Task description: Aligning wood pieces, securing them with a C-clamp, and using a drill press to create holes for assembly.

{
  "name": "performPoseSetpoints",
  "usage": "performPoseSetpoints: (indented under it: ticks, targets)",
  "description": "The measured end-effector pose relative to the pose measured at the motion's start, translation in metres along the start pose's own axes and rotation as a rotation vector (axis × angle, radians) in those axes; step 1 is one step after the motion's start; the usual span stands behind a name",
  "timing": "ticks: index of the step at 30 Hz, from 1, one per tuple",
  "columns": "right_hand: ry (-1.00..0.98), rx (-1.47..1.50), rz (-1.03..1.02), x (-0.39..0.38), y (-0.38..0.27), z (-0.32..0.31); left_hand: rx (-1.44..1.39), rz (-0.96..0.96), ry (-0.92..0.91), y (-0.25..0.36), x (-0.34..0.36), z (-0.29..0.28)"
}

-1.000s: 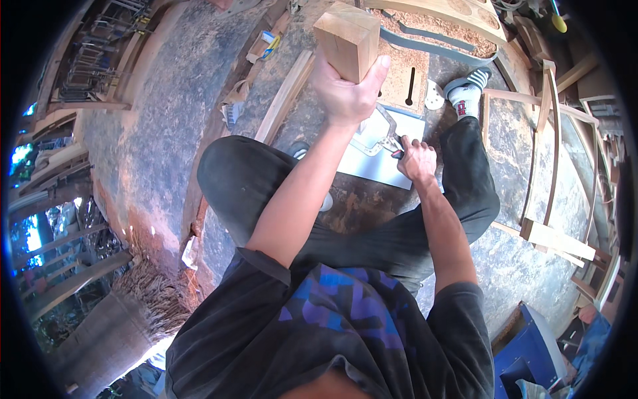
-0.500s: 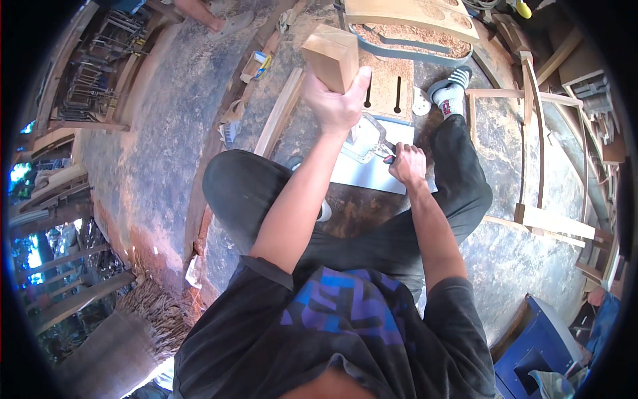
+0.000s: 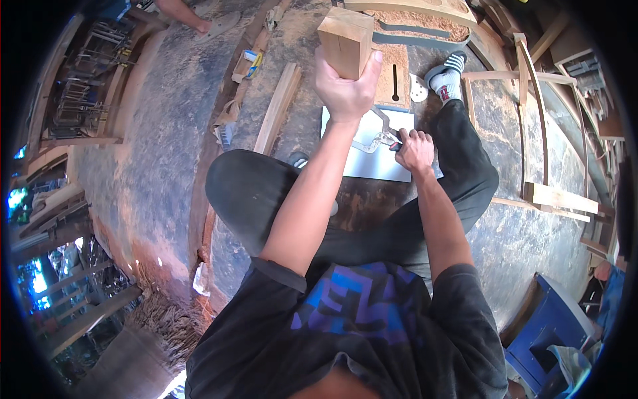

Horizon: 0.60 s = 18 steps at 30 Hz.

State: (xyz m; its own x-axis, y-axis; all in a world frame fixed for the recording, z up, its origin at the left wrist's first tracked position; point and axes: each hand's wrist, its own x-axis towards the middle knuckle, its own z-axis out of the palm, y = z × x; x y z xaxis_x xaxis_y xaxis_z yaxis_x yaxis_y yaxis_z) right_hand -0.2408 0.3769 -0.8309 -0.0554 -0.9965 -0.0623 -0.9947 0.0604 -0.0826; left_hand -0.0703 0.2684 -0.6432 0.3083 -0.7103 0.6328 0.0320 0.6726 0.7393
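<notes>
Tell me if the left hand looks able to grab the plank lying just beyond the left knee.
Probably not: the left hand is closed around a wooden block, though only floor shows between it and the plank.

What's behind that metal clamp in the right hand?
A pale, flat panel shows behind the metal clamp and through its frame. The left forearm and the right hand cover parts of the panel, hiding what is there. Whether clamp and panel touch, I can't tell.
</notes>
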Motion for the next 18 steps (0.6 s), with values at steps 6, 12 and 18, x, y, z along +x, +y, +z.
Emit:
performPoseSetpoints:
  ticks: [6,12,18]
  targets:
    - [-0.12,0.057,0.009,0.009,0.007,0.012,-0.02,-0.026,0.014,-0.001,-0.003,0.001]
    - [0.033,0.073,-0.035,0.007,0.005,0.014,0.061,-0.001,0.044,-0.006,0.003,0.0]
    - [0.127,0.214,0.017,-0.011,-0.01,-0.034,-0.001,0.021,-0.179,0.059,0.026,0.003]
